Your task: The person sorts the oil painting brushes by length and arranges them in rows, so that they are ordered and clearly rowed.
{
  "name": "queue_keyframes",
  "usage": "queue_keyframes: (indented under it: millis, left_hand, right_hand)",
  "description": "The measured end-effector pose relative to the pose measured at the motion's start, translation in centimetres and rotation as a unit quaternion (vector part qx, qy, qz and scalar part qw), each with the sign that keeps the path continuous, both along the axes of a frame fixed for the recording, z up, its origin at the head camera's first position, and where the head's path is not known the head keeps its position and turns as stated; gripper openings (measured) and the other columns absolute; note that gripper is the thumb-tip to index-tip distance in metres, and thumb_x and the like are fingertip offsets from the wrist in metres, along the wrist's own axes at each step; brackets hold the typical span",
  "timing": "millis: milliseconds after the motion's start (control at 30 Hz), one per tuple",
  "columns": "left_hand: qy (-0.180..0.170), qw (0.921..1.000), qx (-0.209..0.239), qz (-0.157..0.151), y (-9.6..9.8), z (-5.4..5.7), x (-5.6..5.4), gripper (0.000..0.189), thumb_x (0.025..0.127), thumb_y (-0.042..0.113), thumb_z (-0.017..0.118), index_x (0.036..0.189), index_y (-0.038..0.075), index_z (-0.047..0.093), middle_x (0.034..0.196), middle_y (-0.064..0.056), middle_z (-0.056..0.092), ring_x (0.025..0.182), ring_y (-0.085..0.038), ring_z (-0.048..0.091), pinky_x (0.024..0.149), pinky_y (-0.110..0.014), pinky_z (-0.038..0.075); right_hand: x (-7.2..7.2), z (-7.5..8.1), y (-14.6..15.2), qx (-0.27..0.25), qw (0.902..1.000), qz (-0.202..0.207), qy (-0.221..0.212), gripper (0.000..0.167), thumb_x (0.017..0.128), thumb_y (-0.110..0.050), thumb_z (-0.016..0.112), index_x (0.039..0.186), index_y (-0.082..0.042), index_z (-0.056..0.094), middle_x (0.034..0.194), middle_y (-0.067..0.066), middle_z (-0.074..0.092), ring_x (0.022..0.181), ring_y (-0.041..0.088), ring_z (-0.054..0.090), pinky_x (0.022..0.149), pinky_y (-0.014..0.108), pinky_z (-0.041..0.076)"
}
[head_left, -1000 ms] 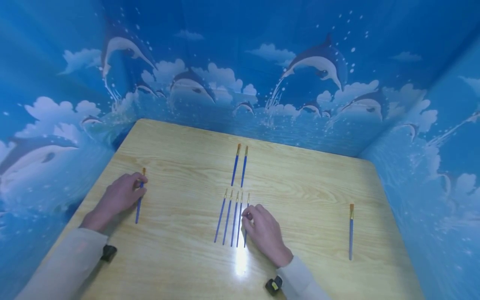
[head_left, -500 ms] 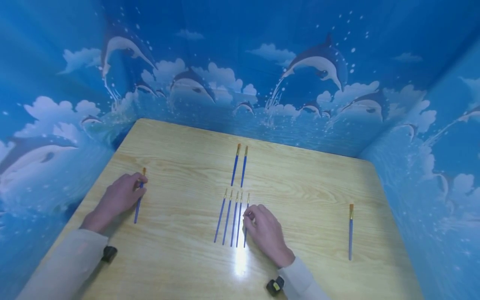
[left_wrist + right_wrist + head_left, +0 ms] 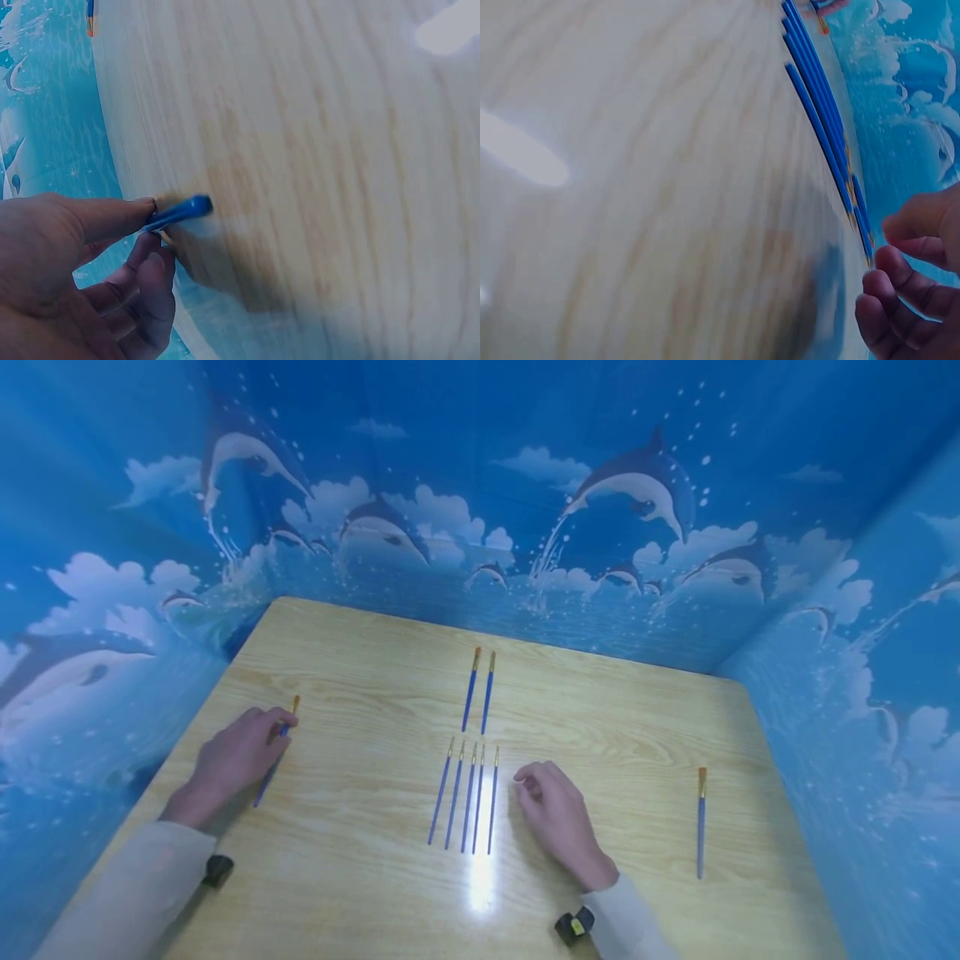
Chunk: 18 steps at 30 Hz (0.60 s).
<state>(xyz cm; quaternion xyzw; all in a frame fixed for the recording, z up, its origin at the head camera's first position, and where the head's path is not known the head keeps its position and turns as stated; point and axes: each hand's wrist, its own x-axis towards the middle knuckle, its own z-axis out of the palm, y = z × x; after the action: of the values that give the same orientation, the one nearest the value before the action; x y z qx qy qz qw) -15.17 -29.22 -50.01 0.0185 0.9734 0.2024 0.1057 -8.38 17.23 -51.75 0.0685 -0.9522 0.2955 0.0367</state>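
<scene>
In the head view, my left hand (image 3: 236,760) pinches a blue-handled paintbrush (image 3: 266,784) near the table's left side, its bristle end pointing away. The left wrist view shows the handle end of this paintbrush (image 3: 186,211) between thumb and fingers. My right hand (image 3: 558,818) hovers with fingers loosely curled, holding nothing. Just left of it lies a row of several thin paintbrushes, the nearest being the rightmost thin brush (image 3: 493,802). Their blue handles (image 3: 817,124) also show in the right wrist view.
Beyond the row lie two wider paintbrushes, a left one (image 3: 471,693) and a right one (image 3: 487,695). A flat paintbrush (image 3: 701,827) lies alone toward the right of the wooden table (image 3: 360,893). Blue dolphin-print sheets (image 3: 465,485) surround the table's back and sides.
My right hand has let go of the rightmost thin brush and moved right, away from the row. The brush in my left hand has tilted, its handle end swinging left.
</scene>
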Motion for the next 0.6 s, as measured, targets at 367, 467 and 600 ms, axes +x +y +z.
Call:
queue_keyframes:
  millis: [367,467,600]
  left_hand:
    - [0.022,0.9997,-0.010,-0.009,0.0,-0.1,0.2,0.033,0.107,0.018,0.063,0.139,0.008,0.065,0.125,-0.027,0.065,0.103,-0.044,0.068,0.072,-0.058,0.056]
    - [0.028,0.9994,-0.013,-0.012,0.0,-0.2,0.2,0.032,0.107,0.017,0.064,0.138,0.009,0.066,0.125,-0.027,0.065,0.102,-0.044,0.068,0.071,-0.058,0.056]
    - [0.032,0.9993,-0.017,-0.013,-0.1,-0.2,0.3,0.030,0.107,0.016,0.064,0.136,0.010,0.066,0.124,-0.026,0.065,0.102,-0.045,0.069,0.070,-0.059,0.056]
  right_hand:
    - [-0.6,0.9,5.9,0.016,0.9990,-0.041,0.003,0.016,0.102,-0.010,0.073,0.118,-0.010,0.074,0.107,0.005,0.072,0.094,0.019,0.069,0.081,0.035,0.060]
    - [-0.8,1.3,7.7,0.028,0.9979,-0.057,0.011,0.017,0.103,-0.010,0.072,0.119,-0.008,0.074,0.107,0.008,0.073,0.093,0.021,0.070,0.081,0.035,0.059]
    - [-0.8,1.9,9.7,0.027,0.9965,-0.076,0.021,0.017,0.102,-0.008,0.071,0.119,-0.006,0.074,0.108,0.011,0.074,0.093,0.024,0.071,0.082,0.035,0.060]
